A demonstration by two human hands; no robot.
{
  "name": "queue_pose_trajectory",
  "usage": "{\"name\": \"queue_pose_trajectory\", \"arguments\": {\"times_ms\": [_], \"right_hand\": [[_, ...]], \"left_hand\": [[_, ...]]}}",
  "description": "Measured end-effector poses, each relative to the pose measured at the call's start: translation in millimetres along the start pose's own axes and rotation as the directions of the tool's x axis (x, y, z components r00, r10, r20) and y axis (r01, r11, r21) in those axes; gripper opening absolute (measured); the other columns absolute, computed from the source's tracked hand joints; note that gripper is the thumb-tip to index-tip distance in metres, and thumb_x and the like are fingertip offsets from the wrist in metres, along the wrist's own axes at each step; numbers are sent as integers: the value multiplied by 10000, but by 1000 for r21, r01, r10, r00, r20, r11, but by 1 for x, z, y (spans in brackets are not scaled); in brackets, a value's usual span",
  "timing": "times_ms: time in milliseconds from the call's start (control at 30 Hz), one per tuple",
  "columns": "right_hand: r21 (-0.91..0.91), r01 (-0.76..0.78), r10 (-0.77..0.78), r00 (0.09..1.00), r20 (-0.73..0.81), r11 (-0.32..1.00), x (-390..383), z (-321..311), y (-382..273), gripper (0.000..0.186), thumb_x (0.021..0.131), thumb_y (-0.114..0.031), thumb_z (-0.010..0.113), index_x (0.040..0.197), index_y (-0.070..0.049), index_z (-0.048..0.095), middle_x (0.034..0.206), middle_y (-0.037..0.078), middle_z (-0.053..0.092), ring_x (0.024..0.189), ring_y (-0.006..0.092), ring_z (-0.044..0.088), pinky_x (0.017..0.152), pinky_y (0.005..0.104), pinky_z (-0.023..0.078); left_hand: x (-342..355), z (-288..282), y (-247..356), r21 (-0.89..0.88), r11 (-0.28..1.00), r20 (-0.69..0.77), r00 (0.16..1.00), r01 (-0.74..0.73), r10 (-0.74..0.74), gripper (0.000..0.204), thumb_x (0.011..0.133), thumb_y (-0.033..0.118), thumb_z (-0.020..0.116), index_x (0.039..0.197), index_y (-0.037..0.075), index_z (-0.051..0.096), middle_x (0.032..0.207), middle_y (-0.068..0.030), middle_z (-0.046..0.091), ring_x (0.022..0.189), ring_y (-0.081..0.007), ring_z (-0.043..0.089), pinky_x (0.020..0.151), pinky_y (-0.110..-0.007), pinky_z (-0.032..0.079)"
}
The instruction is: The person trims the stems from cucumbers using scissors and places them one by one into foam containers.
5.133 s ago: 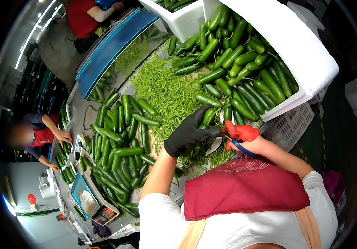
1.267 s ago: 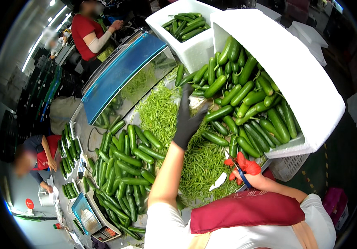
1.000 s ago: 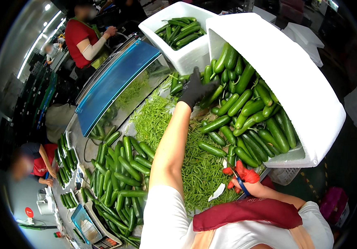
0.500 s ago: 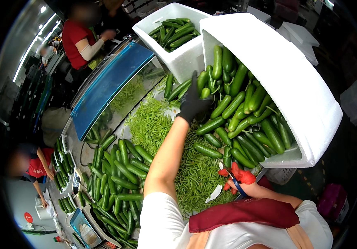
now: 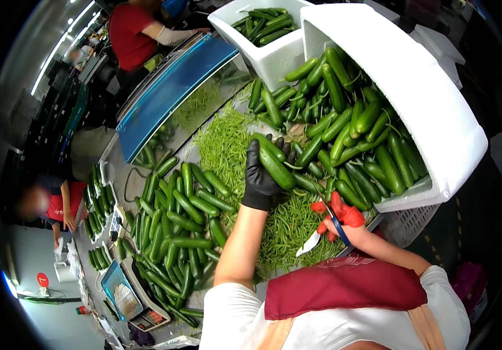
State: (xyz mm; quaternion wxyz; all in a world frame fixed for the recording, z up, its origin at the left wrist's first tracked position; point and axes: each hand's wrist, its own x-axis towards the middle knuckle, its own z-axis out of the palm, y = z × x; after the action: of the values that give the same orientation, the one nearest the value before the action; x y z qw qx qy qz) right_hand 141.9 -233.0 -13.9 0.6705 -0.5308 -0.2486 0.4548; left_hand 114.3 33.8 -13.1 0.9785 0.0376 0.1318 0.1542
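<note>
My left hand (image 5: pixel 258 185), in a black glove, is closed around a cucumber (image 5: pixel 275 165) and holds it above the green beans (image 5: pixel 219 143). Red coverings partly wrap my right hand (image 5: pixel 345 218), which grips a pair of scissors (image 5: pixel 336 225) with blue handles, their blades pointing toward the held cucumber. The tips of the blades are close to the stem end, but I cannot tell whether they touch. Just beyond both hands, loose cucumbers (image 5: pixel 334 125) spill from a tipped white foam box (image 5: pixel 402 70).
A second foam box (image 5: pixel 262 61) of cucumbers stands at the back. Left of the beans lies another cucumber heap (image 5: pixel 175 233), beside a scale (image 5: pixel 137 303). A blue-edged clear panel (image 5: pixel 175 96) borders the table. Two co-workers (image 5: pixel 131 35) are at the left and far side.
My left hand has drawn back from the spilled cucumbers toward me and now holds one. The scissors stay in my right hand. The whole view has shifted slightly.
</note>
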Motion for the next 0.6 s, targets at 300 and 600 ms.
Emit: {"name": "queue_pose_trajectory", "arguments": {"times_ms": [300,600], "right_hand": [[-361,71,-85,996,-24,930,0,-3,15,534,910,-62,567,1406,-44,369,1228,103,575,861,108,589,699,257,507],[-806,378,-455,877,154,456,16,-2,1,676,744,-47,596,1393,-58,410,1164,189,576,1039,379,538,862,446,443]], "left_hand": [[-56,25,-32,-140,975,53,982,-172,181,339,860,319,627,1043,35,609,1114,-138,659,1164,-307,559,1085,-608,312],[-86,38,-77,-95,989,-49,993,-110,106,545,855,390,587,1254,30,499,1280,-126,561,1341,-322,372,1107,-605,256]]}}
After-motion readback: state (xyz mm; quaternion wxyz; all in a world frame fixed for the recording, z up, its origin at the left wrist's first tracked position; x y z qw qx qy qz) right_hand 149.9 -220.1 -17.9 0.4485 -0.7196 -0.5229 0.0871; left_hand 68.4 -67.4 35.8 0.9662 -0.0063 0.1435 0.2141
